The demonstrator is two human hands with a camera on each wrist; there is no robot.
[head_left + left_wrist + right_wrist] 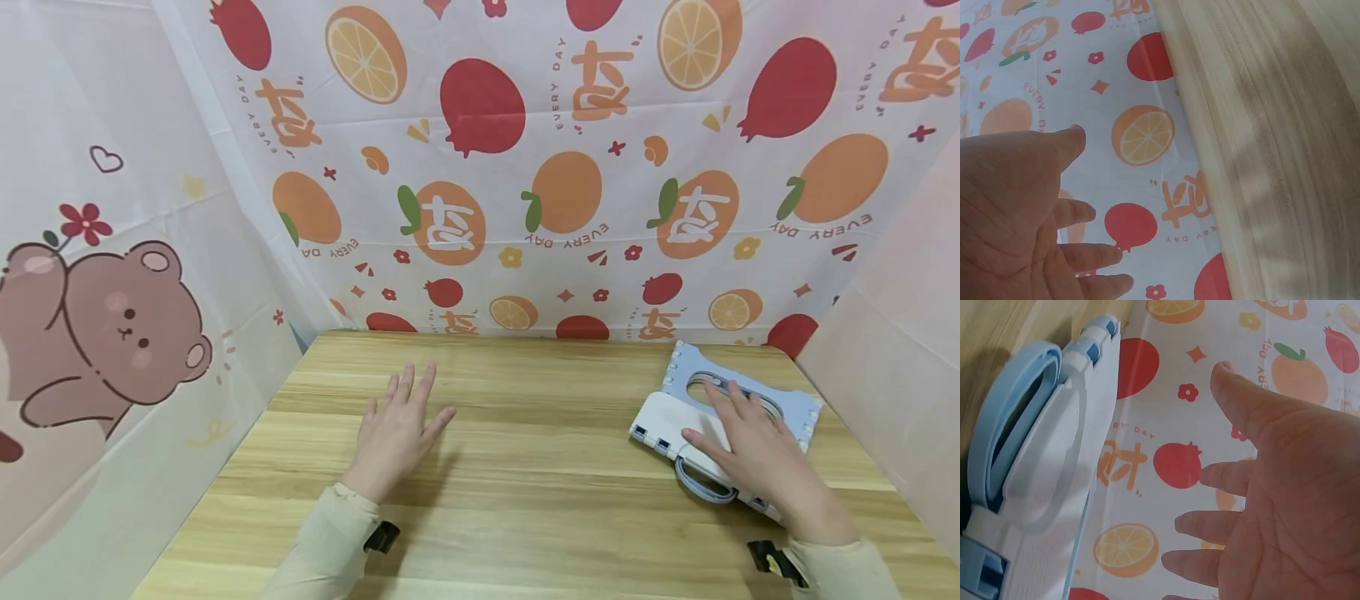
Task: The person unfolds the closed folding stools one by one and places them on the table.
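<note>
Over the left part of the wooden table my left hand (397, 437) hovers with fingers spread and nothing in it; in the left wrist view the palm of the left hand (1016, 219) shows bare. My right hand (757, 446), fingers extended, is above a folded blue and white plastic item (678, 417) with a handle loop, oval cutouts and hinge-like notches along its edges. In the right wrist view a gap shows between the right hand (1291, 506) and the white panel (1054, 481) with its blue handle (985, 437). What kind of item it is, I cannot tell.
The wooden table (525, 517) ends at a fruit-printed cloth (480, 217) hanging behind it. A cloth with a bear print (142, 325) hangs at the left, and a pale cloth (900, 333) at the right. Dark straps (381, 537) sit at both wrists.
</note>
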